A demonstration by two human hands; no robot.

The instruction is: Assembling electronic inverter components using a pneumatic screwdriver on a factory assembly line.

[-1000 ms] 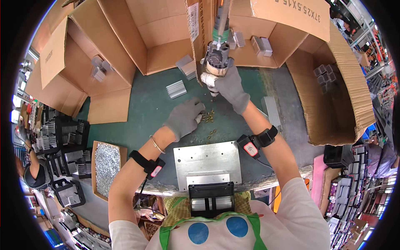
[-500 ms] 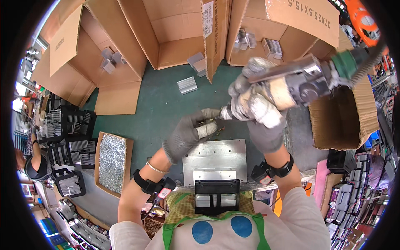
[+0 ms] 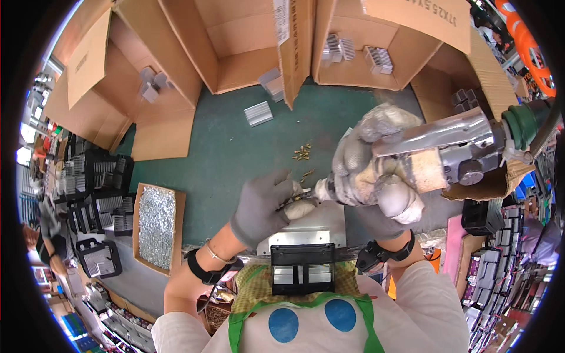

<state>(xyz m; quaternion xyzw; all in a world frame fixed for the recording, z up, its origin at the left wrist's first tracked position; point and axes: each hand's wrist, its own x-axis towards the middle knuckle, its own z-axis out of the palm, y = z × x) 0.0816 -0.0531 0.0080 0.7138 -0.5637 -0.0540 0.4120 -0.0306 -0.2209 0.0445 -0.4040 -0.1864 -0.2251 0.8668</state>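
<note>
Apron and fixture: a green-trimmed apron [image 3: 306, 320] at the lower edge; just beyond it a black finned block [image 3: 302, 267] sits against a bare metal plate [image 3: 312, 226] on the bench.
Left hand: the grey-gloved left hand [image 3: 259, 206] is curled over the plate's near-left corner; its fingertips are pinched together on something small at the driver's tip (likely a screw, too small to tell).
Right hand: the right hand [image 3: 368, 170], in a worn whitish glove, is wrapped tight round the body of a pneumatic screwdriver [image 3: 435, 153]; the tool lies tilted, nose towards the left hand, hose end up at the right.
Step in hand: by my judgement, seating a screw on the bit before driving it; the nose touches or nearly touches the pinched fingers.
Next move calls for: keeping the small part straight on the bit, then clearing the fingertips before the tool is pressed down.
Mid bench: loose brass screws [image 3: 302, 154] lie on the green mat [image 3: 235, 147], near the tool; a tray of silver screws [image 3: 156, 226] sits to the left.
Far: a finned aluminium heatsink [image 3: 258, 113] lies alone; open cardboard boxes [image 3: 241, 47] behind hold more.
</note>
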